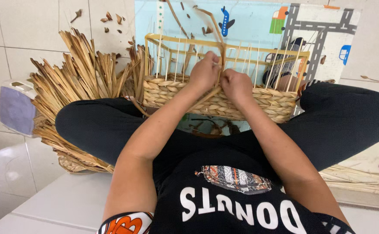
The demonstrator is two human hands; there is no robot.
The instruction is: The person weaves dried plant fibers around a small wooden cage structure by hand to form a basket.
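Reeds (pixel 79 69), bundled, left of my hands. Left hand (pixel 204 71) and right hand (pixel 237 84) both pinch one strand (pixel 215 39) at the basket (pixel 259 102) rim; I'd judge steady tension and tight rows best.

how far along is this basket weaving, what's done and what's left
Done: the lower walls of the basket are woven in thick braided rows. In hand: the left hand and right hand pinch a dried strand at the near wall. Left: the upright stakes and yellow frame stand bare above; dried leaves lie alongside.
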